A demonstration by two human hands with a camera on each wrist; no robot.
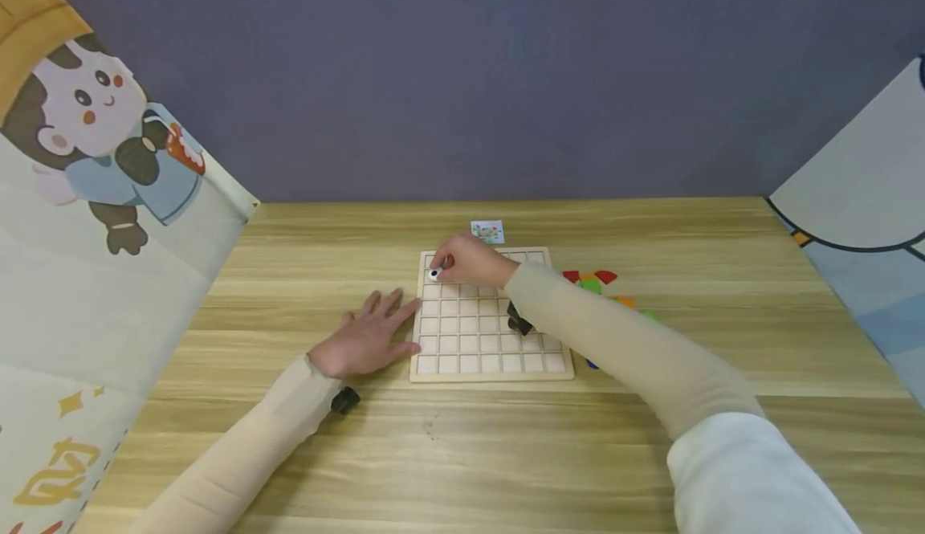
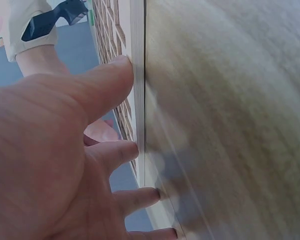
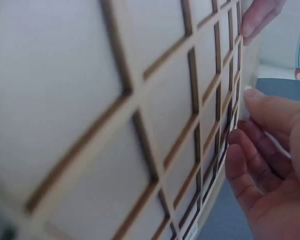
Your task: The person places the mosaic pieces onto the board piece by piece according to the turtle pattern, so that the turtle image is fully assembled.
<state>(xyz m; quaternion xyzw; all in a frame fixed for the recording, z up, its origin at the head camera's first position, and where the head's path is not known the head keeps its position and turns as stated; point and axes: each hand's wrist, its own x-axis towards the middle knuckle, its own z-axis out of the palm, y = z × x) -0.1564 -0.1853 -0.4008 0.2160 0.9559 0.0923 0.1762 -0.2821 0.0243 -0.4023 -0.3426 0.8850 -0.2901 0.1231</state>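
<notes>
A square wooden grid board (image 1: pixel 491 377) with pale square cells lies on the table. My right hand (image 1: pixel 473 260) is over its far left corner and pinches a small white piece with a black dot (image 1: pixel 434 274). In the right wrist view, the white piece (image 3: pixel 245 106) shows between the thumb and fingers, close to the grid's edge. My left hand (image 1: pixel 367 339) rests on the table left of the board, fingers spread. In the left wrist view, thumb and index finger of the left hand (image 2: pixel 55 145) are against the board's side (image 2: pixel 138 90).
Beyond the board lies a small printed card (image 1: pixel 487 232). Right of the board are several flat coloured pieces, including red (image 1: pixel 605 277) and green (image 1: pixel 590 283), partly hidden behind my right forearm. A dark grey panel (image 1: pixel 506 84) stands at the table's far edge.
</notes>
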